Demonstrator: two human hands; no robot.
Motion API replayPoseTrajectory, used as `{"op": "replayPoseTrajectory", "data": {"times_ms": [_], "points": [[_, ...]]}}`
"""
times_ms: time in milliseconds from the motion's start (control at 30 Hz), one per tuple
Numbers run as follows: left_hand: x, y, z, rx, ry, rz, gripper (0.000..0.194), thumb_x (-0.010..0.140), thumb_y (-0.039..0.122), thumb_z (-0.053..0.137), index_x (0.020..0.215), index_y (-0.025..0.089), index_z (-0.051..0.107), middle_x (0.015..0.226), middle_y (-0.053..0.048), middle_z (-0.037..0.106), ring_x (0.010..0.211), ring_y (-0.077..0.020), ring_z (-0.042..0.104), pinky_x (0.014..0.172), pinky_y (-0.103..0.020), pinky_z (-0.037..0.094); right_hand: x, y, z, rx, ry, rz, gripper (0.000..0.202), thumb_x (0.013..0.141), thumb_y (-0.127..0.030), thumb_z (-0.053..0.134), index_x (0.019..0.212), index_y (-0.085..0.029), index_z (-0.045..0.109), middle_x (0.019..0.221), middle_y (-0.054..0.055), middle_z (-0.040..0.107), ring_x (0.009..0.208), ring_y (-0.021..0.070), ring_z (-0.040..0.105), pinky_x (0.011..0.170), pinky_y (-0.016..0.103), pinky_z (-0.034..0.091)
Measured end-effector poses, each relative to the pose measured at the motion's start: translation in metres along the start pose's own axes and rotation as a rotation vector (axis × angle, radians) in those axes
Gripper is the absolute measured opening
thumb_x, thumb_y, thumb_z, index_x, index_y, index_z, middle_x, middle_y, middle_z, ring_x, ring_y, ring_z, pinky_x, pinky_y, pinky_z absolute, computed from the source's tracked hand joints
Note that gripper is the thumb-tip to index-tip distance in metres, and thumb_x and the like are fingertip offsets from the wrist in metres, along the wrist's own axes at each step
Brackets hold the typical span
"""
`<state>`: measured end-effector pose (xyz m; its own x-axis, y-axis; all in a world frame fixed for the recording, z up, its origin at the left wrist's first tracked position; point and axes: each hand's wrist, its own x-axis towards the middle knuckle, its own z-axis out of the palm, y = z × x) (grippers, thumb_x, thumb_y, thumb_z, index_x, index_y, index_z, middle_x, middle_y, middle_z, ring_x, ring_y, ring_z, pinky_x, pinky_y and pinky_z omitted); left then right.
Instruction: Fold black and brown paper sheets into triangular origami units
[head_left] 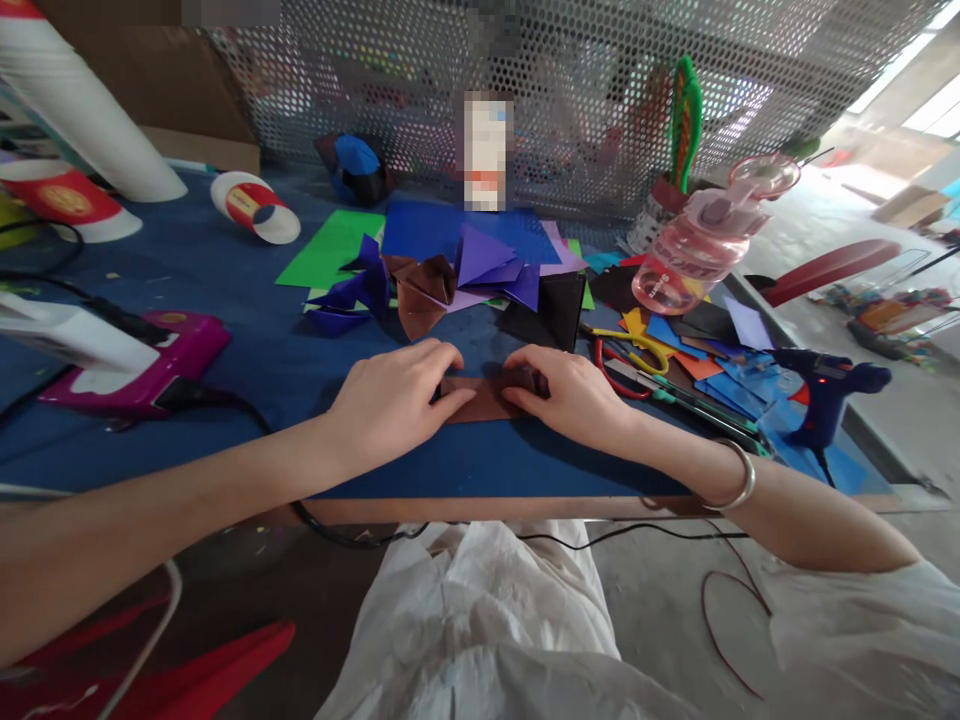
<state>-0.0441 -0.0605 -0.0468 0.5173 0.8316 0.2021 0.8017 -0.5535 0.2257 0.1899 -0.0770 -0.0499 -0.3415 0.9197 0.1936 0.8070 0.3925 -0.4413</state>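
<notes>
A small strip of brown paper (480,400) lies on the blue table top in front of me, with a hand at each end. My left hand (397,400) pinches its left end between thumb and curled fingers. At the other end my right hand (574,395) presses thumb and fingers together on the paper. A dark, rolled-looking part shows by those fingertips; I cannot tell whether it belongs to the strip. Just beyond my hands are a folded brown paper piece (421,295), a folded dark blue paper piece (360,290) and folded purple paper (487,258).
Scissors (637,345), a utility knife (697,410) and paper scraps (712,365) lie right, near a glue gun (825,390) and a pink bottle (694,255). Left are a purple power strip (150,370) with cables and a paper cup (255,207). A perforated metal panel (585,110) stands behind.
</notes>
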Motion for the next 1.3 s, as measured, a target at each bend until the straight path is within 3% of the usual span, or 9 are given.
{"op": "replayPoseTrajectory", "data": {"times_ms": [100, 167, 300, 467, 600, 700, 867, 1100, 1300], "points": [[-0.001, -0.001, 0.002, 0.025, 0.031, 0.081, 0.021, 0.096, 0.036, 0.059, 0.107, 0.02, 0.065, 0.112, -0.01, 0.068, 0.103, -0.0309, 0.068, 0.07, -0.035, 0.051, -0.002, 0.001, -0.001, -0.06, 0.008, -0.067, 0.027, 0.088, -0.027, 0.073, 0.113, -0.019, 0.067, 0.11, 0.007, 0.068, 0.099, 0.0217, 0.064, 0.081, 0.034, 0.048], [-0.001, -0.001, 0.002, 0.017, 0.012, 0.098, 0.02, 0.096, 0.035, 0.057, 0.107, 0.019, 0.065, 0.112, -0.01, 0.067, 0.105, -0.0317, 0.066, 0.072, -0.037, 0.053, -0.001, 0.002, -0.001, -0.081, -0.013, -0.064, 0.031, 0.087, -0.034, 0.076, 0.111, -0.019, 0.066, 0.112, 0.008, 0.066, 0.104, 0.0239, 0.063, 0.084, 0.036, 0.049], [0.002, -0.002, 0.003, -0.02, -0.012, 0.16, 0.019, 0.098, 0.028, 0.052, 0.108, 0.018, 0.064, 0.113, -0.011, 0.066, 0.108, -0.0307, 0.065, 0.083, -0.042, 0.055, 0.003, 0.003, -0.003, -0.107, -0.066, -0.025, 0.033, 0.084, -0.041, 0.08, 0.102, -0.019, 0.063, 0.105, 0.006, 0.064, 0.095, 0.0226, 0.062, 0.077, 0.034, 0.047], [0.013, -0.001, 0.0, -0.169, -0.072, 0.195, 0.035, 0.09, 0.032, 0.064, 0.121, 0.016, 0.064, 0.12, -0.012, 0.067, 0.116, -0.0309, 0.063, 0.099, -0.045, 0.05, 0.003, -0.001, -0.002, 0.044, -0.073, 0.024, 0.032, 0.079, -0.031, 0.082, 0.097, -0.021, 0.057, 0.089, 0.0, 0.063, 0.078, 0.0171, 0.059, 0.065, 0.028, 0.039], [0.026, 0.002, -0.011, -0.372, -0.186, 0.091, 0.037, 0.077, 0.043, 0.076, 0.105, 0.02, 0.071, 0.097, -0.002, 0.073, 0.091, -0.0241, 0.068, 0.077, -0.033, 0.05, -0.002, -0.005, 0.0, 0.316, 0.077, -0.011, 0.029, 0.078, -0.025, 0.078, 0.093, -0.022, 0.053, 0.083, -0.004, 0.061, 0.071, 0.0138, 0.055, 0.065, 0.027, 0.042], [0.032, 0.001, -0.017, -0.577, -0.249, -0.057, 0.029, 0.067, 0.045, 0.079, 0.078, 0.019, 0.069, 0.065, 0.004, 0.063, 0.062, -0.0156, 0.058, 0.056, -0.027, 0.038, -0.004, -0.004, 0.0, 0.431, 0.237, -0.04, 0.029, 0.079, -0.027, 0.075, 0.097, -0.023, 0.053, 0.089, -0.003, 0.064, 0.076, 0.0144, 0.058, 0.071, 0.028, 0.046], [0.031, 0.001, -0.011, -0.957, -0.165, -0.278, 0.03, 0.056, 0.04, 0.082, 0.066, 0.019, 0.063, 0.061, 0.003, 0.062, 0.057, -0.0116, 0.054, 0.055, -0.024, 0.038, -0.002, -0.002, 0.001, 0.537, 0.278, -0.038, 0.037, 0.079, -0.033, 0.078, 0.106, -0.023, 0.055, 0.087, -0.002, 0.066, 0.08, 0.0166, 0.064, 0.076, 0.031, 0.05], [0.022, 0.015, -0.003, -1.013, -0.055, -0.232, 0.029, 0.06, 0.038, 0.081, 0.073, 0.017, 0.065, 0.06, 0.005, 0.057, 0.055, -0.0085, 0.049, 0.053, -0.021, 0.033, -0.003, -0.006, 0.005, 0.748, 0.14, 0.011, 0.051, 0.072, -0.025, 0.082, 0.116, -0.024, 0.055, 0.092, -0.001, 0.071, 0.086, 0.0186, 0.072, 0.077, 0.034, 0.06], [0.025, 0.011, -0.001, -1.063, -0.143, -0.125, 0.027, 0.069, 0.041, 0.079, 0.082, 0.018, 0.074, 0.07, 0.001, 0.071, 0.063, -0.0123, 0.06, 0.059, -0.022, 0.046, -0.007, -0.009, 0.005, 0.715, 0.241, -0.013, 0.044, 0.077, -0.024, 0.076, 0.114, -0.025, 0.053, 0.096, -0.001, 0.071, 0.085, 0.0174, 0.072, 0.077, 0.032, 0.061]]}}
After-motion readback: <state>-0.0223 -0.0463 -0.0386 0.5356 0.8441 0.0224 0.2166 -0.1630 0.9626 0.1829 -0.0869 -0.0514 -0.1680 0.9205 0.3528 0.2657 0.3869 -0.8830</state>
